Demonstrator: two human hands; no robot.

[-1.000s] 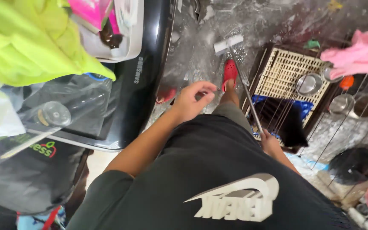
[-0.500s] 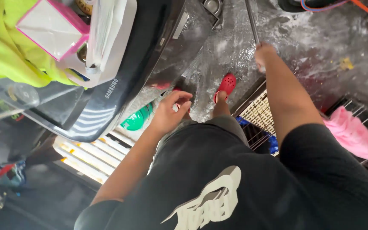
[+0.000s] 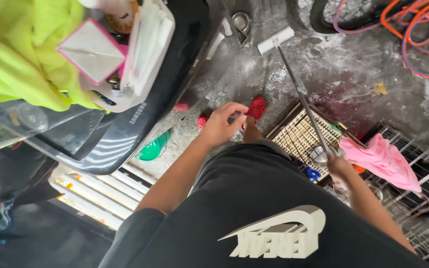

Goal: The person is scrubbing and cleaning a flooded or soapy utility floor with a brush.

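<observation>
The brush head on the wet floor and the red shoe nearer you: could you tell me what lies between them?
Only bare wet floor lies between the brush head and the red shoe, as the head view shows.

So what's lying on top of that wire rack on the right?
A pink cloth is draped over the wire rack, beside the right hand gripping the brush handle. Whatever sits under the cloth is covered.

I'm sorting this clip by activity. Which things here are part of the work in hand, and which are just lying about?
In use:
right hand gripping the long-handled brush
wet, soapy floor under the brush head
left hand, empty, fingers curled

Lying about:
pink cloth on the wire rack
orange hose
yellow-green garment
green lid
</observation>
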